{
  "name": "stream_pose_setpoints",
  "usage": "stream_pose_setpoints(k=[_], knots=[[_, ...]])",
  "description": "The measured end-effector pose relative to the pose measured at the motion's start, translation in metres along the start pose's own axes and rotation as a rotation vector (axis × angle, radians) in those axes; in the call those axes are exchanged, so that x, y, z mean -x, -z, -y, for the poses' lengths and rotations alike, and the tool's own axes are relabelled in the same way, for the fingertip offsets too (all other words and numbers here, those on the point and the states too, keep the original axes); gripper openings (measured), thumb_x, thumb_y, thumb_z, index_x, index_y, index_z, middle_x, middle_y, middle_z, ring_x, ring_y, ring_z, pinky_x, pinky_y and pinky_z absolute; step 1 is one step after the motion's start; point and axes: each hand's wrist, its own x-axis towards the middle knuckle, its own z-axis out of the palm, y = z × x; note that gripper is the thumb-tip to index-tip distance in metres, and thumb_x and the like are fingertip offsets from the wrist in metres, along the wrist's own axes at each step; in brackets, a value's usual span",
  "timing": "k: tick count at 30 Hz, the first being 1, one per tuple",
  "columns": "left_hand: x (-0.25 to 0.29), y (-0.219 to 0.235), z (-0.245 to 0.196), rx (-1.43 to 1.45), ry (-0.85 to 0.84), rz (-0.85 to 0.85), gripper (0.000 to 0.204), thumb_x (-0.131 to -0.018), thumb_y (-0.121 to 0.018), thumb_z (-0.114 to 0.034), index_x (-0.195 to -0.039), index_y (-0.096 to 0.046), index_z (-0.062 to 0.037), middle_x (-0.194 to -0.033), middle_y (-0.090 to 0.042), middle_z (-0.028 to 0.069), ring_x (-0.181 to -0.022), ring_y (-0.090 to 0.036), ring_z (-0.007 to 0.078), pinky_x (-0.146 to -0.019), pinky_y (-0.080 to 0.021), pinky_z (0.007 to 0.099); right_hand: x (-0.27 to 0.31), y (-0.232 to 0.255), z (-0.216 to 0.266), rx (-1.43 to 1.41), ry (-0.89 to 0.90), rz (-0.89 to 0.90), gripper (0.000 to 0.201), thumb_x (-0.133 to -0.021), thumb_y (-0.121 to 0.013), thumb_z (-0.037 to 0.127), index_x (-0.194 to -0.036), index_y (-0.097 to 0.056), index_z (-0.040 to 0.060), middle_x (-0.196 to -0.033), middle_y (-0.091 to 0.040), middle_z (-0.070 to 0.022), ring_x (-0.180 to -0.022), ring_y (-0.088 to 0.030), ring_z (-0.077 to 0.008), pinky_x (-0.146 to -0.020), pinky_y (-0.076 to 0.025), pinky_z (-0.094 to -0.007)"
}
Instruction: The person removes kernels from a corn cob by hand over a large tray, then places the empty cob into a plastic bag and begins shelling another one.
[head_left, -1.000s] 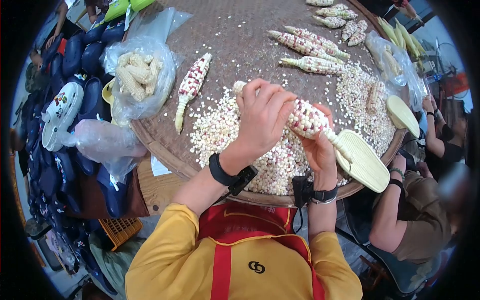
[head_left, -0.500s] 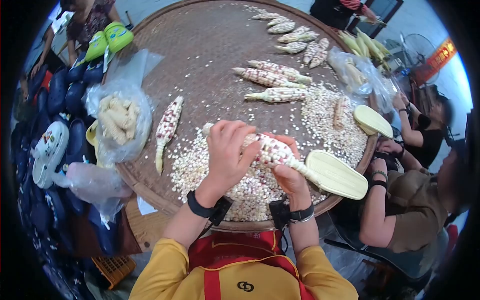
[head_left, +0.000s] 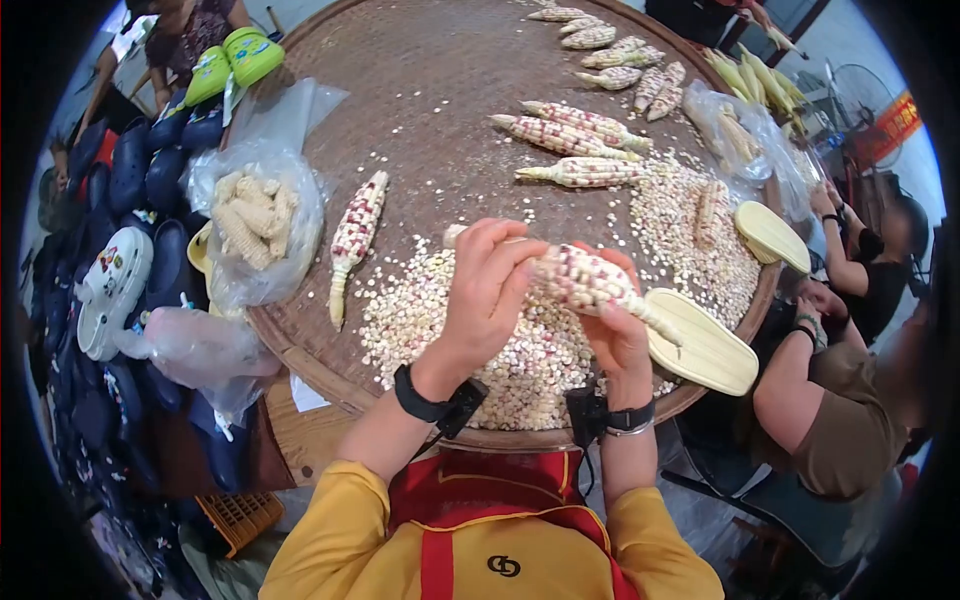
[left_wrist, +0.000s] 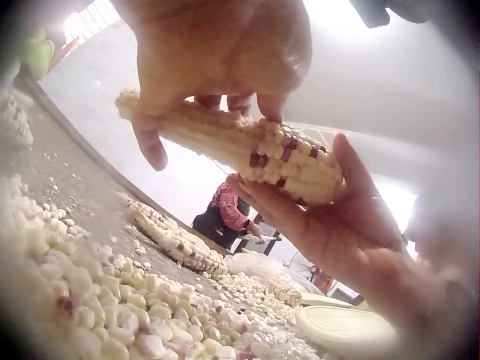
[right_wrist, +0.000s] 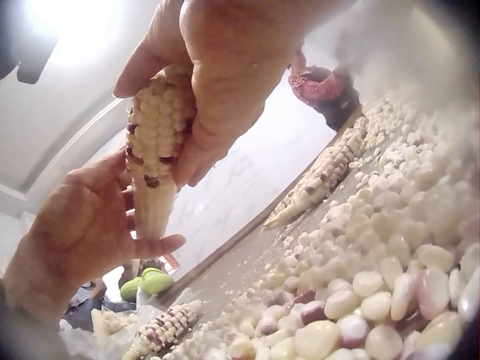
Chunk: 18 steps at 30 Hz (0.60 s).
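Both hands hold one partly shelled ear of corn [head_left: 590,278] above a heap of loose kernels [head_left: 535,375]. My left hand [head_left: 488,295] has its fingers and thumb curled round the bare end; the stripped cob [left_wrist: 206,133] shows between them in the left wrist view. Around the end that still bears white and purple kernels [right_wrist: 159,124] is my right hand [head_left: 622,335], thumb along the side. The pale stalk [head_left: 660,325] sticks out past it, over a cream shoe sole [head_left: 705,342]. Part of the ear is hidden by the left fingers.
A large round woven tray [head_left: 420,130] carries several more ears [head_left: 590,130], one lone ear [head_left: 357,245] at left, and a second kernel pile [head_left: 690,235]. A plastic bag of bare cobs [head_left: 255,225] sits at its left rim. Dark clogs [head_left: 170,260] crowd the left; people sit at right.
The head view has swung, shifting the whole scene. Both hands keep hold of the same ear over the kernel heap, with only small shifts of the fingers.
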Motion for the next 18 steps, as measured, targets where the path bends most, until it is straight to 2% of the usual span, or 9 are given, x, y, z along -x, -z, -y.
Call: stream_pose_setpoints(k=[2, 3, 7, 9, 13, 15, 18], knots=[[0.002, -0.002, -0.002, 0.046, -0.033, -0.116, 0.018, -0.079, -0.052, -0.005, -0.095, -0.059, -0.0044, -0.108, -0.049, 0.0115, -0.106, -0.041, 0.0288, -0.092, -0.030, 0.0385, 0.001, 0.002, 0.002, -0.039, -0.009, -0.031, 0.058, -0.066, -0.065, 0.006, -0.117, -0.038, 0.0069, -0.126, -0.039, -0.0182, -0.115, -0.043, -0.0302, -0.096, -0.038, -0.0419], [0.003, -0.002, -0.001, -0.052, -0.062, -0.129, 0.019, -0.079, -0.054, -0.007, -0.097, -0.058, -0.0052, -0.108, -0.049, 0.0112, -0.109, -0.039, 0.0294, -0.093, -0.029, 0.0391, 0.000, 0.001, 0.002, -0.056, -0.004, -0.038, 0.058, -0.066, -0.064, 0.006, -0.118, -0.038, 0.0068, -0.127, -0.039, -0.0180, -0.115, -0.043, -0.0301, -0.095, -0.038, -0.0419], [0.002, -0.001, -0.004, -0.160, -0.022, -0.097, 0.021, -0.077, -0.056, -0.009, -0.098, -0.058, -0.0059, -0.109, -0.049, 0.0106, -0.110, -0.036, 0.0302, -0.094, -0.028, 0.0400, 0.001, 0.001, 0.002, -0.016, 0.002, -0.022, 0.060, -0.066, -0.065, 0.006, -0.119, -0.037, 0.0062, -0.128, -0.038, -0.0177, -0.115, -0.043, -0.0297, -0.095, -0.039, -0.0420], [0.003, -0.004, 0.000, -0.169, -0.041, -0.076, 0.026, -0.077, -0.060, -0.023, -0.098, -0.058, -0.0091, -0.106, -0.049, 0.0093, -0.109, -0.035, 0.0300, -0.091, -0.028, 0.0412, 0.001, 0.002, 0.001, -0.002, -0.009, -0.016, 0.061, -0.065, -0.065, 0.007, -0.119, -0.037, 0.0060, -0.128, -0.038, -0.0176, -0.115, -0.043, -0.0296, -0.095, -0.039, -0.0419], [0.003, -0.004, -0.001, -0.199, -0.019, -0.074, 0.027, -0.077, -0.061, -0.025, -0.098, -0.058, -0.0085, -0.105, -0.049, 0.0088, -0.108, -0.035, 0.0302, -0.090, -0.029, 0.0416, 0.001, -0.003, 0.002, 0.043, -0.033, -0.009, 0.062, -0.065, -0.066, 0.008, -0.119, -0.037, 0.0060, -0.127, -0.038, -0.0171, -0.115, -0.043, -0.0290, -0.095, -0.038, -0.0417], [0.002, -0.002, -0.002, -0.169, -0.027, -0.036, 0.025, -0.077, -0.061, -0.018, -0.099, -0.057, -0.0076, -0.106, -0.050, 0.0090, -0.108, -0.034, 0.0306, -0.093, -0.027, 0.0408, 0.003, -0.004, -0.001, 0.048, -0.042, -0.017, 0.062, -0.065, -0.066, 0.008, -0.119, -0.037, 0.0061, -0.127, -0.038, -0.0169, -0.115, -0.043, -0.0286, -0.096, -0.038, -0.0413], [0.003, -0.003, 0.004, -0.140, -0.012, 0.005, 0.024, -0.078, -0.059, -0.018, -0.099, -0.057, -0.0073, -0.103, -0.050, 0.0095, -0.106, -0.035, 0.0306, -0.092, -0.028, 0.0405, 0.000, -0.002, -0.002, 0.070, -0.048, -0.019, 0.061, -0.065, -0.065, 0.007, -0.119, -0.037, 0.0064, -0.126, -0.039, -0.0165, -0.115, -0.042, -0.0276, -0.096, -0.037, -0.0398]])
